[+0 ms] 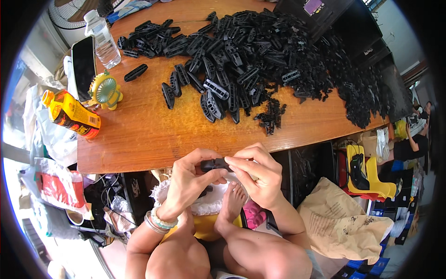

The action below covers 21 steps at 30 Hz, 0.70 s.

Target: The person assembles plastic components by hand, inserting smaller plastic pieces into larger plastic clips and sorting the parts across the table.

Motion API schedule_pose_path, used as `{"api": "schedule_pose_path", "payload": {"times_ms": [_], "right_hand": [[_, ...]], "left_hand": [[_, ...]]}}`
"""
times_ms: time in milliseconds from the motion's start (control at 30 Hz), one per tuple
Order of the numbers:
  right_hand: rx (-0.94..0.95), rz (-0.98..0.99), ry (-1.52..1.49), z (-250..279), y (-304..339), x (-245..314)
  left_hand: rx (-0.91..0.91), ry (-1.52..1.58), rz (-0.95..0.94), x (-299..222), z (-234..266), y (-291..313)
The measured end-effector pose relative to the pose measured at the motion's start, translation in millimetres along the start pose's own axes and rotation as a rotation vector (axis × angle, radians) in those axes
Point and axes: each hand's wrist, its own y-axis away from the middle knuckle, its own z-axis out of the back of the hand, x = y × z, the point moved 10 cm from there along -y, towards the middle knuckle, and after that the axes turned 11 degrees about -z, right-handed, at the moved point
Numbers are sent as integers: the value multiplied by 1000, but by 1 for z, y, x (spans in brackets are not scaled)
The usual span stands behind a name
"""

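Just off the table's near edge, my left hand [190,176] grips a small black plastic part [213,164] between thumb and fingers. My right hand [260,174] pinches at the part's right end, its fingertips pressed together; whether a second small piece sits between them is hidden. On the wooden table [144,135] beyond lies a large heap of long, oval black plastic parts [223,56], several of them loose at its near side. A small cluster of finer black pieces [271,115] lies nearer my right hand.
A clear bottle [103,42], a phone [83,67], a small yellow-green fan [106,90] and an orange-labelled bottle [76,116] stand at the left. More small black pieces [357,88] spread right, beside black bins [395,83]. A brown paper bag [339,223] lies below right; another person [413,144] sits far right.
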Motion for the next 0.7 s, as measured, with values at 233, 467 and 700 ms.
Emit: {"api": "schedule_pose_path", "payload": {"times_ms": [233, 467, 700], "right_hand": [[36, 127, 148, -10, 5, 2], [143, -517, -226, -23, 23, -62], [463, -873, -393, -36, 70, -118]], "left_hand": [[-38, 0, -11, 4, 8, 1], [-33, -101, -68, 1, 10, 0], [124, -583, -269, -17, 4, -24]]}}
